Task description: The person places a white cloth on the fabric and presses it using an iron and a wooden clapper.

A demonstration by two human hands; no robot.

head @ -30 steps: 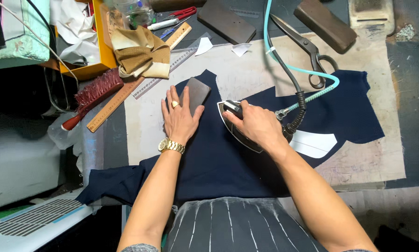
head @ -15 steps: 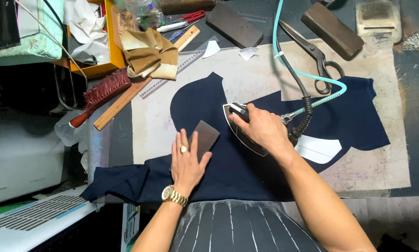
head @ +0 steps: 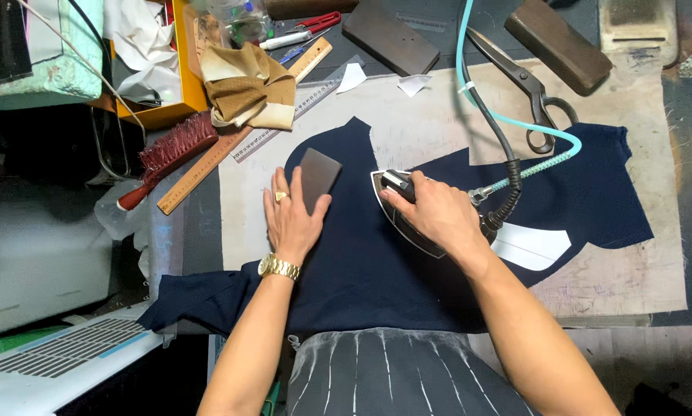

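A wide counter (head: 638,262), covered by a pale, stained pressing cloth, is seen from above. Across it a large piece of navy fabric (head: 376,270) is spread flat, its long axis running left to right, one end hanging off the counter's left edge and a rounded peak pointing away from the person. A white paper piece (head: 531,245) is laid on the fabric near its right side.

At the fabric's centre a steam iron (head: 407,219) is set sole-down, its pointed nose directed to the upper left; its handle is enclosed by the right hand (head: 430,212), the grip closed around it, the forearm angled in from the lower right. A black cord and a turquoise hose (head: 515,127) are led away from the iron's heel.

Just left of the iron, a small dark rectangular block (head: 318,176) is pressed flat onto the fabric, tilted slightly to the right. It is held under the left hand (head: 292,219), fingers extended over its lower end, a ring and gold watch visible.

Farther back, tailor's shears (head: 527,85), a wooden ruler (head: 238,135) and a red-bristled brush (head: 172,154) are laid.
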